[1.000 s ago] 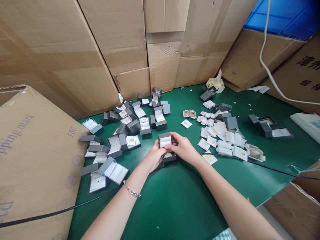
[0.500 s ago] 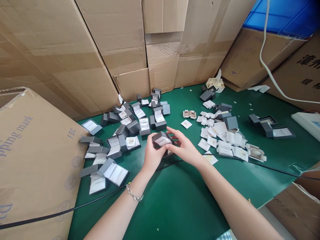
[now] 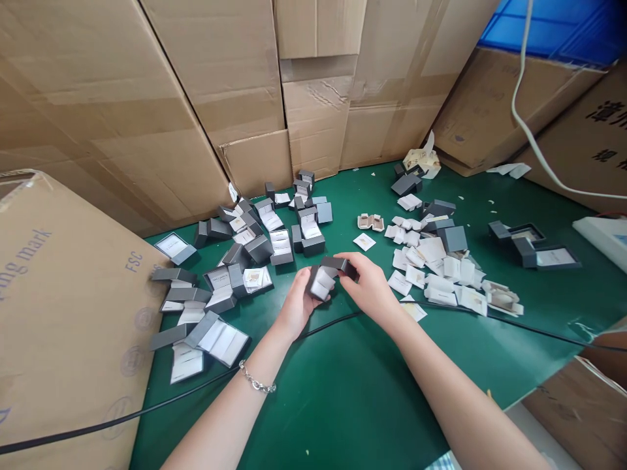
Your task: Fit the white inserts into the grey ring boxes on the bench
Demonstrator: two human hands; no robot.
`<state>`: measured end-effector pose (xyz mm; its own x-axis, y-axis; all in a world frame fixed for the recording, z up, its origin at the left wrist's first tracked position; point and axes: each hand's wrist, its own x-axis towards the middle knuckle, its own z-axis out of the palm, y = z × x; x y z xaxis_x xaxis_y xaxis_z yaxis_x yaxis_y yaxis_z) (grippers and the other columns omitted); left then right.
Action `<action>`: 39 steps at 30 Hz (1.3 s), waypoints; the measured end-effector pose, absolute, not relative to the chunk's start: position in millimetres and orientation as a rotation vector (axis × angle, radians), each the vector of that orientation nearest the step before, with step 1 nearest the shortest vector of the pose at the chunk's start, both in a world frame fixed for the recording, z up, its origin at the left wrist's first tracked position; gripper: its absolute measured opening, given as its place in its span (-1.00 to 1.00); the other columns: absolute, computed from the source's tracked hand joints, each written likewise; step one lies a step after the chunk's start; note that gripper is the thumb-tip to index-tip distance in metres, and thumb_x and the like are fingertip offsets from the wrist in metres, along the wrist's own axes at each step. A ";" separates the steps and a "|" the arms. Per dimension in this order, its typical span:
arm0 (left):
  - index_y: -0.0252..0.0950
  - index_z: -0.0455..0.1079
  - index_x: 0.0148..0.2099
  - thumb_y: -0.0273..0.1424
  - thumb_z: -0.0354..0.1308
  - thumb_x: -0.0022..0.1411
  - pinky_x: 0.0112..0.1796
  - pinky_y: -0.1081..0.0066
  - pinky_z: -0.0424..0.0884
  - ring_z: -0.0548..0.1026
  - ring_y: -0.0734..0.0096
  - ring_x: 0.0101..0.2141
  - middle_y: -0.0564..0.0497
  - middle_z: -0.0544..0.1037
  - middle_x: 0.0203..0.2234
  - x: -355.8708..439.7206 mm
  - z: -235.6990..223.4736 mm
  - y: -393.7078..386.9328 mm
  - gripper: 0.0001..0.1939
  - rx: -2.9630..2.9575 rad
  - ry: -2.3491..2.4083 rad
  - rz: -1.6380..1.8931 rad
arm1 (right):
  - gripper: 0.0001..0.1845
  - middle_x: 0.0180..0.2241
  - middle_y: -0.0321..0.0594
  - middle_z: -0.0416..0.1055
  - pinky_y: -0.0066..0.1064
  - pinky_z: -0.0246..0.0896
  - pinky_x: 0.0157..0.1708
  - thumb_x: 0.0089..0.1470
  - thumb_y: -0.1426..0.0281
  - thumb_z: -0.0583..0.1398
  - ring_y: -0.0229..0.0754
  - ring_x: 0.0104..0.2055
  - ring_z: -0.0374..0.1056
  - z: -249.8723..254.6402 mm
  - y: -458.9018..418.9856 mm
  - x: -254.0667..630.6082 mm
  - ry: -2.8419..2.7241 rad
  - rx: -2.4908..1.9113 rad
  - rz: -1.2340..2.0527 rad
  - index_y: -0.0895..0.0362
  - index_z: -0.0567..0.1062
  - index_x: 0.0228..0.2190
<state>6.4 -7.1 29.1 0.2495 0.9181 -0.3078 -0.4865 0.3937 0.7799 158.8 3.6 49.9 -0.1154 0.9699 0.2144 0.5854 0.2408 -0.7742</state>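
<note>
A small dark grey jewellery box (image 3: 319, 287) with a white lining is tilted between my two hands, above the green table. My left hand (image 3: 295, 307) is closed round its left side, fingers mostly hidden behind it. On the upper right, my right hand (image 3: 367, 287) pinches a dark part of the box. Whether that part is the lid or the base I cannot tell. Ahead and to the left lie several open grey boxes (image 3: 259, 250) with white linings. To the right is a heap of white folded card inserts (image 3: 431, 253).
Large cardboard cartons (image 3: 245, 78) wall in the back, and another carton (image 3: 73, 313) stands on the left. A black cable (image 3: 196, 393) crosses the table (image 3: 323, 398) under my arms. More dark boxes (image 3: 533, 247) lie at far right; a white cord (image 3: 526, 117) hangs above.
The box has been turned from upright to tilted, its white lining now facing left and down. My right hand has shifted from the front of the box to its upper right side.
</note>
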 end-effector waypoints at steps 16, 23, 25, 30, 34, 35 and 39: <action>-0.33 0.42 -0.20 -0.04 -0.02 0.19 -0.30 0.40 0.43 0.49 0.37 -0.32 -0.06 0.53 -0.34 5.8 28.1 -5.9 -0.55 0.322 0.799 1.058 | -0.81 -0.62 -0.36 0.27 -0.46 0.11 -0.52 0.07 0.30 0.08 -0.30 -0.58 0.17 54.5 -10.6 142.8 -1.929 -1.397 0.718 0.04 0.47 -0.31; -0.36 0.40 -0.24 -0.06 -0.09 0.23 -0.45 0.42 0.43 0.48 0.39 -0.47 -0.05 0.51 -0.46 8.4 26.0 -5.9 -0.54 0.331 0.757 1.052 | -0.68 -0.72 -0.42 0.23 -0.49 0.14 -0.51 0.11 0.28 0.04 -0.32 -0.63 0.20 52.9 -12.2 136.1 -1.910 -1.441 1.022 0.03 0.45 -0.13; -0.37 0.40 -0.23 -0.05 -0.14 0.25 -0.50 0.40 0.41 0.49 0.33 -0.49 -0.07 0.50 -0.49 9.3 25.3 -6.3 -0.50 0.386 0.723 1.025 | -0.70 -0.75 -0.45 0.21 -0.51 0.15 -0.54 0.10 0.26 0.05 -0.34 -0.67 0.18 53.2 -11.2 136.3 -1.850 -1.423 1.098 0.05 0.47 -0.17; -0.38 0.40 -0.23 -0.03 -0.17 0.25 -0.52 0.38 0.40 0.48 0.34 -0.57 -0.06 0.50 -0.54 10.1 24.9 -8.2 -0.47 0.446 0.682 1.001 | -0.72 -0.78 -0.48 0.21 -0.53 0.12 -0.62 0.09 0.26 0.06 -0.38 -0.75 0.13 53.0 -9.6 137.7 -1.790 -1.394 1.224 0.11 0.45 -0.22; -0.40 0.41 -0.26 -0.04 -0.16 0.24 -0.51 0.40 0.39 0.46 0.38 -0.62 -0.06 0.50 -0.58 9.8 26.7 -9.8 -0.46 0.464 0.683 0.985 | -0.68 -0.77 -0.49 0.23 -0.54 0.09 -0.67 0.10 0.24 0.04 -0.38 -0.78 0.12 52.1 -8.9 139.7 -1.776 -1.383 1.318 0.13 0.44 -0.19; -0.41 0.41 -0.27 -0.04 -0.17 0.25 -0.51 0.41 0.39 0.45 0.38 -0.63 -0.06 0.50 -0.59 9.9 27.2 -10.1 -0.46 0.466 0.687 0.980 | -0.67 -0.77 -0.48 0.24 -0.53 0.09 -0.67 0.11 0.24 0.03 -0.38 -0.78 0.12 51.8 -8.5 140.3 -1.779 -1.381 1.334 0.13 0.44 -0.19; -0.43 0.42 -0.28 -0.04 -0.14 0.24 -0.49 0.43 0.38 0.45 0.41 -0.61 -0.07 0.50 -0.59 11.0 28.3 -10.4 -0.46 0.448 0.713 0.979 | -0.63 -0.80 -0.49 0.19 -0.51 0.14 -0.63 0.13 0.25 -0.01 -0.36 -0.77 0.14 50.6 -6.0 140.9 -1.794 -1.380 1.350 0.15 0.46 -0.17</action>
